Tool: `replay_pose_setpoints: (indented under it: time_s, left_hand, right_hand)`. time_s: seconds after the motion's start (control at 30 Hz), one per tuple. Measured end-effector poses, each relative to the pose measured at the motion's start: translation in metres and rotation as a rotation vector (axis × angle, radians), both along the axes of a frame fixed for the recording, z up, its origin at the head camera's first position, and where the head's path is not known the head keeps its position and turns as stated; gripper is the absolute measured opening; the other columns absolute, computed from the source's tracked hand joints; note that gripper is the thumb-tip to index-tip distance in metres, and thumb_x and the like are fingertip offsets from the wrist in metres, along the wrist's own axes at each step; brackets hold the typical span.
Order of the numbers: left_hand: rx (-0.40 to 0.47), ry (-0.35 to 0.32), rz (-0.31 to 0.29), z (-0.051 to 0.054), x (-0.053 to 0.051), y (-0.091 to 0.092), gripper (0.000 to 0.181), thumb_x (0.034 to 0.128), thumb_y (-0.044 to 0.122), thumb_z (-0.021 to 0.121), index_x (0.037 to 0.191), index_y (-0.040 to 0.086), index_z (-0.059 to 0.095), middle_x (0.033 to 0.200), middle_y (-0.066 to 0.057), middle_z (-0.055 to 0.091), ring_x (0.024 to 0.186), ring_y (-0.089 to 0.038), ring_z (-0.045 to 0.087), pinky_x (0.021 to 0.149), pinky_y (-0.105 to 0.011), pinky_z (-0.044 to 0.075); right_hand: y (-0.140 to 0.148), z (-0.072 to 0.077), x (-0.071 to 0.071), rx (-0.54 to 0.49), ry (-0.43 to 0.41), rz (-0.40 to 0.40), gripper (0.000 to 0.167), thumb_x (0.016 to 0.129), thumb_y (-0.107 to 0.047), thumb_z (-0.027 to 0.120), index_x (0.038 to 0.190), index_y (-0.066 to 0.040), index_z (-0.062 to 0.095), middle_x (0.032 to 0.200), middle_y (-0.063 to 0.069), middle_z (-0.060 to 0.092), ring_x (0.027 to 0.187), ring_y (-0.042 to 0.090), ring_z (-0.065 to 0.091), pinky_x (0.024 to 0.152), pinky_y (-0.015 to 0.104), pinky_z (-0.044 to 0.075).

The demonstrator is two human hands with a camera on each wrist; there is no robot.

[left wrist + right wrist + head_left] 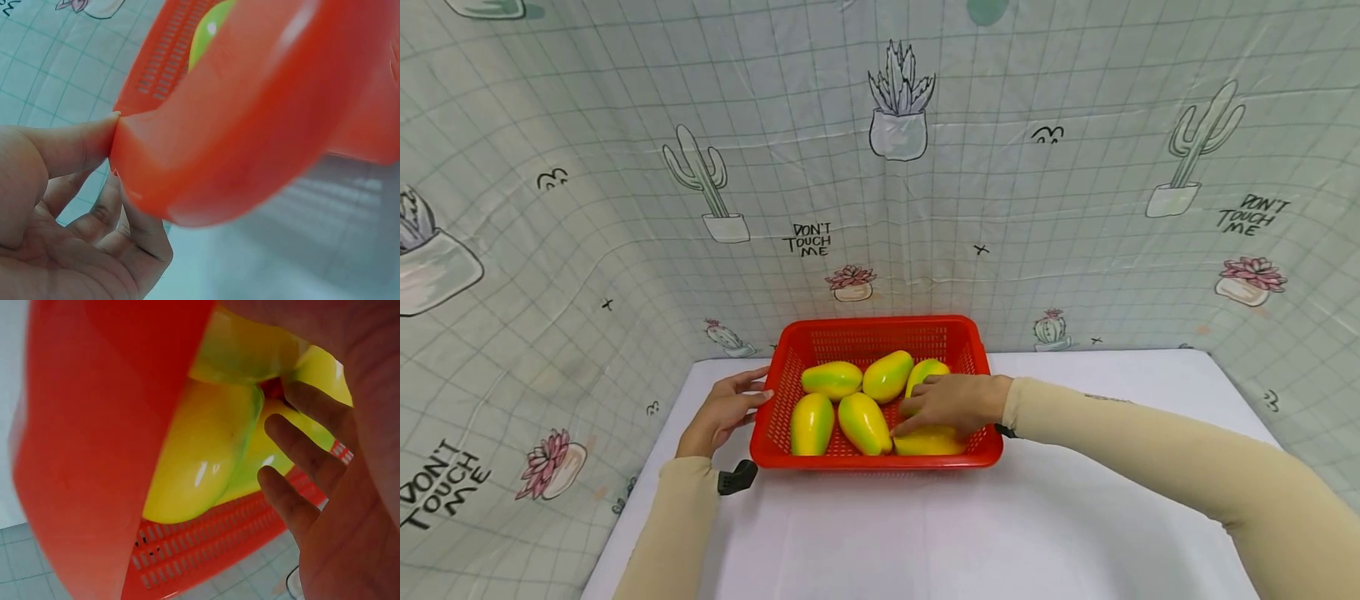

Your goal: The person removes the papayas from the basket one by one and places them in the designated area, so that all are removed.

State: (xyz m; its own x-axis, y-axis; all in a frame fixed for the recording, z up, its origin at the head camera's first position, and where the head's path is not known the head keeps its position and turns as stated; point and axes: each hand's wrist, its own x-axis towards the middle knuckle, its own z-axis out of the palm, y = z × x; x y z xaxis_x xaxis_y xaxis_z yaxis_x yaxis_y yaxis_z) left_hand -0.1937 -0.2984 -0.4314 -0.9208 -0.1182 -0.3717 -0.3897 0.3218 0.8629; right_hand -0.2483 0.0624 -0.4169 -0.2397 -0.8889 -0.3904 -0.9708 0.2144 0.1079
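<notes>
A red plastic basket [874, 461] with slotted walls stands on the table, several yellow-green mangoes [865, 423] lying inside it in two rows. At its left end, my left hand [722, 408] grips the rim; in the left wrist view the thumb presses the rim's edge, with the other fingers curled below. My right hand [955, 402] reaches in over the right end. It lies above the front-right mango [928, 443] and partly covers the back-right mango [928, 367]. In the right wrist view its fingers [294, 440] are spread and loosely bent, close to the mangoes; whether they touch any is unclear.
The white table [880, 533] extends in front of the basket and to both sides. A patterned cloth [977, 192] with cactus drawings hangs close behind and along the sides. A black device [738, 477] sits on the left wrist, near the basket's front-left corner.
</notes>
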Motion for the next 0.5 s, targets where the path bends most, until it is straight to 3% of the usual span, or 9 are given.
replay_pose_setpoints:
  time_s: [0.2, 0.5]
  left_hand:
    - [0.0, -0.006, 0.007, 0.0007, 0.0004, 0.0005, 0.063, 0.1058, 0.013, 0.065, 0.163, 0.007, 0.039, 0.157, -0.029, 0.044, 0.12, -0.034, 0.06, 0.09, -0.031, 0.059]
    - [-0.013, -0.019, 0.011, 0.0006, -0.0003, 0.0007, 0.065, 0.1058, 0.015, 0.065, 0.164, 0.009, 0.038, 0.157, -0.027, 0.044, 0.124, -0.037, 0.058, 0.097, -0.035, 0.058]
  right_hand:
    - [-0.0044, -0.0017, 0.0042, 0.04, 0.009, 0.018, 0.083, 0.087, -0.024, 0.087, 0.159, -0.04, 0.048, 0.15, -0.008, 0.058, 0.139, 0.017, 0.052, 0.117, 0.034, 0.044]
    - [-0.0101, -0.0017, 0.0061, 0.089, 0.121, 0.093, 0.085, 0.089, -0.028, 0.086, 0.162, -0.037, 0.044, 0.146, -0.007, 0.06, 0.135, 0.016, 0.053, 0.116, 0.033, 0.044]
